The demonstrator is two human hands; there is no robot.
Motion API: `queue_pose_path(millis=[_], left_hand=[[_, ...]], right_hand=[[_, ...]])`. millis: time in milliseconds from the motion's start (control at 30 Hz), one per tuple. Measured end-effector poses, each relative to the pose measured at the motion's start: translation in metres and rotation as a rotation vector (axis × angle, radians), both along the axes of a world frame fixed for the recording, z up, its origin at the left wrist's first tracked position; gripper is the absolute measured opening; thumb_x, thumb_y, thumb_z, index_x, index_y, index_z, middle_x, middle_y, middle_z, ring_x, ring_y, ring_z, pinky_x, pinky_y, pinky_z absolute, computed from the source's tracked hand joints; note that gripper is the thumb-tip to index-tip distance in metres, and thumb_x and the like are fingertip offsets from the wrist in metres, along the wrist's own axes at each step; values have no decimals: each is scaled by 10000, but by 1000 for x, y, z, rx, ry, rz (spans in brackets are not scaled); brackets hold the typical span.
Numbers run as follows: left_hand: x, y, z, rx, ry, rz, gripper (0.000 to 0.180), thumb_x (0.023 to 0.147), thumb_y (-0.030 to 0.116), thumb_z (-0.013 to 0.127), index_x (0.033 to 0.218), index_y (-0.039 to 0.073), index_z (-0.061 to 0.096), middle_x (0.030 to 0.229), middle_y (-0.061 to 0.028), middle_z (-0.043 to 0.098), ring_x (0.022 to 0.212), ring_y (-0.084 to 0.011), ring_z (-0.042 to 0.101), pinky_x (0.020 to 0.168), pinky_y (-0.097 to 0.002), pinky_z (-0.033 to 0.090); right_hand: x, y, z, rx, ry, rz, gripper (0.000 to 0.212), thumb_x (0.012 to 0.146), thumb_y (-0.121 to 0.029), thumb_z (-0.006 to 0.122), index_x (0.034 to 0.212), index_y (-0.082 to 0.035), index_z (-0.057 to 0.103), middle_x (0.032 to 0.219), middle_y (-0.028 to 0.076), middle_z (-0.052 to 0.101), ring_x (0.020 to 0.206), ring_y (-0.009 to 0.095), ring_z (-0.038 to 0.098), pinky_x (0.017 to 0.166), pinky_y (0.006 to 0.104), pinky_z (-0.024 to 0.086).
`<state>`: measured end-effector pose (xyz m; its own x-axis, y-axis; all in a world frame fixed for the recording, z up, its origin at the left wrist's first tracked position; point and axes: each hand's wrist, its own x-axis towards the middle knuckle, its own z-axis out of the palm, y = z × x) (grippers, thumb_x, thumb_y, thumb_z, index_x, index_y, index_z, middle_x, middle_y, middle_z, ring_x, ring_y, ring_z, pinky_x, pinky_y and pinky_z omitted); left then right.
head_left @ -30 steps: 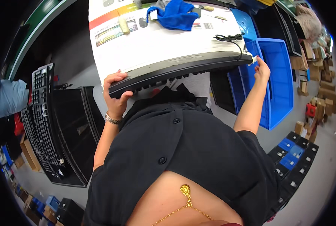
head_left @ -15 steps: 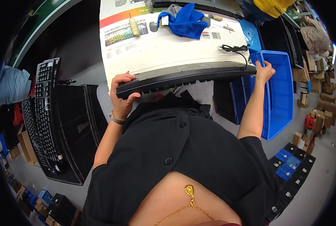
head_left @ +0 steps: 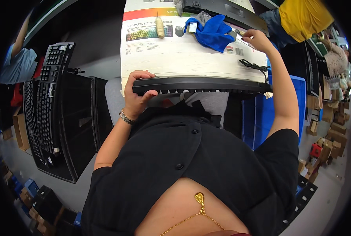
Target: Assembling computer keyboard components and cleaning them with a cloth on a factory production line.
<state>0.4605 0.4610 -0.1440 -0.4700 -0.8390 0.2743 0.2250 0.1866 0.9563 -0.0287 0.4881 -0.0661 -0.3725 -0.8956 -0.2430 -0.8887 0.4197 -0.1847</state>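
Note:
My left hand (head_left: 138, 92) grips the left end of a black keyboard (head_left: 203, 85), thumb below and fingers over the top. The keyboard stands on its long edge at the near side of the table, keys facing me. Its coiled black cable (head_left: 254, 66) lies by its right end. My right hand (head_left: 258, 41) is at the far right of the table, fingers drawn together in a pinch beside a blue cloth (head_left: 213, 33). A thin tool is partly visible at its fingertips; what they hold is too small to name. A tool with a pale handle (head_left: 159, 27) lies left of the cloth.
The tabletop is covered with printed white cardboard (head_left: 183, 55). Another black keyboard (head_left: 226, 13) lies at the far edge. A blue bin (head_left: 295, 94) stands at the right, and keyboards (head_left: 51, 86) sit on black crates at the left. A person in yellow (head_left: 305, 17) is at the far right.
My right hand has left the keyboard's right end and reached forward to the small tools by the blue cloth. My left hand keeps hold of the keyboard, which now sits more level.

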Motion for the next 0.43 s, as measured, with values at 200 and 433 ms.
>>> queue_pose_path(millis=[200,433], left_hand=[[-1,-2,-6,-78,-10,-15,602,649,345,916,1050,72,561,1024,-68,645,951,-217,626,989,-372,459],[4,-1,0,-103,-40,-37,543,655,236,932,1042,96,578,1019,-41,650,934,-174,623,895,-292,485]], right_hand=[[4,-28,-20,30,169,160,399,861,-175,736,1221,-18,665,1095,144,686,942,293,645,888,339,516],[-12,-36,-29,75,270,214,580,788,-172,778,1331,-64,608,1242,185,615,1072,358,626,960,400,509]])
